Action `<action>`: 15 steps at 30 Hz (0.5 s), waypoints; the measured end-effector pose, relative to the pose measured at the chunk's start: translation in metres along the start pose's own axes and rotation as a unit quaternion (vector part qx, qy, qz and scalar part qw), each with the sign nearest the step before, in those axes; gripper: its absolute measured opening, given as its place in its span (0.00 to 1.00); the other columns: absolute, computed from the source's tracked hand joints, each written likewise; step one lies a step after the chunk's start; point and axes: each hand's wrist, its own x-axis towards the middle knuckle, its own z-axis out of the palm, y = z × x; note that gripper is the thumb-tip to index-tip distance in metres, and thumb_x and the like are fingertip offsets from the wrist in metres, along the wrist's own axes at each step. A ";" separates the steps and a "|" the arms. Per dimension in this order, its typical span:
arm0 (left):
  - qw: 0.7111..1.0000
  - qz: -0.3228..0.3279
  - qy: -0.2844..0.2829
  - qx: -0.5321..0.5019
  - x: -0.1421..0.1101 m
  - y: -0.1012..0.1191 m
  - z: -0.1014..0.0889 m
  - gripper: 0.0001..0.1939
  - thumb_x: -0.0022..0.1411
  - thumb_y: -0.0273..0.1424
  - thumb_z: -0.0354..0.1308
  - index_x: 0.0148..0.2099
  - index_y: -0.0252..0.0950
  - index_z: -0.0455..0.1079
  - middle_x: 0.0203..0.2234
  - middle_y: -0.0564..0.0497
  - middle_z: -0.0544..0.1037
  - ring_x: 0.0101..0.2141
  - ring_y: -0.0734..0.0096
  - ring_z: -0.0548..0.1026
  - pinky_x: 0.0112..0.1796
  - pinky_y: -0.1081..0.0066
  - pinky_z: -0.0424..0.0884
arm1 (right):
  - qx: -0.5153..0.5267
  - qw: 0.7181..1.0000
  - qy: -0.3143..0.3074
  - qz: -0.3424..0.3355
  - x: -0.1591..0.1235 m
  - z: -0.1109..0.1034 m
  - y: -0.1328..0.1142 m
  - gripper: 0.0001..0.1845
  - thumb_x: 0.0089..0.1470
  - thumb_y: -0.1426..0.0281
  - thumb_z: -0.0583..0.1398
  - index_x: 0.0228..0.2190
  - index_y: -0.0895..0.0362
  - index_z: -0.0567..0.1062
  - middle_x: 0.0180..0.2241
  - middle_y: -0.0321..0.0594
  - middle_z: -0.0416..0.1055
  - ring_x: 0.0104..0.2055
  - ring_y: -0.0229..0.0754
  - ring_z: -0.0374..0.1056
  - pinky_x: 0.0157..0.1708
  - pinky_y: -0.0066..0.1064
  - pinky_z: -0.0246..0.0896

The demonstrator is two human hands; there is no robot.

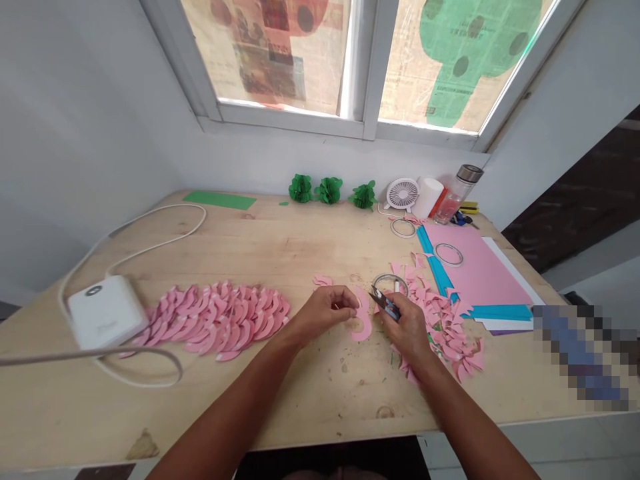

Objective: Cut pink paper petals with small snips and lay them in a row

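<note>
My left hand (334, 308) is closed, thumb and fingertips pinching the left edge of a curved pink paper piece (363, 328) just above the table. To its right, my right hand (406, 325) is wrapped around small snips (386, 305), whose dark blades point up and left beside the paper. A roll of tape (390, 278) lies just beyond the snips. On the left spreads a pile of curved pink paper pieces (225, 319), and a few more pink pieces (323, 281) lie behind my left hand. Pink paper scraps (453, 327) are heaped around my right forearm.
A white power bank (107, 312) with a cable sits at the left. Along the wall stand green paper ornaments (329, 191), a small fan (403, 194) and a glass bottle (457, 193). Coloured paper sheets (480, 267) lie at the right, with a tape roll (449, 254) on them.
</note>
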 end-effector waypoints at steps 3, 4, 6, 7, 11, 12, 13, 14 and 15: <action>0.995 -0.003 0.002 0.102 -0.002 -0.003 0.005 0.05 0.47 0.24 0.53 0.28 0.34 0.69 0.22 0.53 0.73 0.25 0.74 0.69 0.27 0.75 0.64 | -0.014 1.000 -0.002 0.002 -0.001 0.000 0.001 0.08 0.46 0.73 0.53 0.29 0.55 0.72 0.24 0.35 0.68 0.26 0.37 0.62 0.26 0.26 0.53; 0.985 -0.001 0.023 0.170 -0.002 -0.005 0.007 0.06 0.46 0.22 0.52 0.27 0.35 0.70 0.22 0.53 0.73 0.25 0.73 0.69 0.27 0.75 0.63 | -0.020 1.000 -0.002 -0.001 -0.001 0.000 0.002 0.08 0.46 0.73 0.53 0.30 0.55 0.72 0.24 0.35 0.68 0.26 0.38 0.63 0.27 0.26 0.54; 0.962 0.009 0.066 0.264 -0.003 -0.007 0.011 0.08 0.46 0.21 0.52 0.27 0.37 0.70 0.23 0.52 0.74 0.26 0.73 0.69 0.28 0.73 0.63 | -0.033 0.999 0.001 -0.011 -0.001 0.000 0.003 0.09 0.45 0.74 0.54 0.31 0.55 0.72 0.26 0.36 0.69 0.27 0.39 0.64 0.28 0.26 0.55; 0.956 0.014 0.077 0.282 -0.003 -0.007 0.012 0.08 0.47 0.22 0.52 0.28 0.37 0.71 0.24 0.52 0.75 0.26 0.73 0.69 0.28 0.73 0.63 | -0.039 0.999 0.002 -0.018 -0.002 0.000 0.003 0.10 0.45 0.74 0.54 0.32 0.55 0.72 0.27 0.37 0.70 0.28 0.39 0.64 0.28 0.26 0.55; 0.965 0.037 0.122 0.230 -0.004 0.000 0.010 0.07 0.53 0.27 0.51 0.31 0.37 0.70 0.26 0.53 0.75 0.26 0.74 0.70 0.28 0.74 0.64 | -0.076 0.996 -0.001 -0.044 -0.002 0.000 0.003 0.10 0.46 0.75 0.54 0.32 0.55 0.71 0.30 0.39 0.72 0.31 0.40 0.66 0.29 0.27 0.56; 0.969 0.046 0.131 0.206 -0.005 0.003 0.009 0.07 0.54 0.28 0.51 0.32 0.37 0.70 0.26 0.53 0.75 0.27 0.74 0.70 0.29 0.74 0.65 | -0.087 0.995 -0.003 -0.049 -0.003 0.000 0.003 0.10 0.46 0.75 0.54 0.32 0.55 0.71 0.30 0.39 0.72 0.31 0.41 0.66 0.29 0.27 0.56; 0.971 0.054 0.143 0.186 -0.005 0.006 0.008 0.07 0.55 0.29 0.51 0.33 0.37 0.70 0.26 0.53 0.75 0.27 0.74 0.70 0.29 0.74 0.65 | -0.098 0.994 -0.005 -0.054 -0.003 0.000 0.003 0.09 0.46 0.75 0.54 0.32 0.55 0.71 0.31 0.39 0.72 0.32 0.41 0.67 0.29 0.27 0.56; 0.971 0.064 0.154 0.171 -0.006 0.009 0.007 0.07 0.55 0.29 0.51 0.34 0.37 0.70 0.26 0.53 0.75 0.27 0.74 0.71 0.29 0.74 0.66 | -0.109 0.992 -0.006 -0.059 -0.003 0.000 0.003 0.09 0.47 0.75 0.54 0.32 0.55 0.71 0.31 0.39 0.72 0.32 0.41 0.67 0.29 0.27 0.55; 0.970 0.074 0.163 0.165 -0.006 0.011 0.007 0.07 0.56 0.29 0.51 0.34 0.36 0.70 0.27 0.53 0.75 0.27 0.74 0.71 0.30 0.74 0.66 | -0.121 0.990 -0.009 -0.065 -0.003 0.000 0.002 0.08 0.47 0.75 0.54 0.32 0.55 0.70 0.31 0.40 0.72 0.32 0.41 0.67 0.29 0.27 0.55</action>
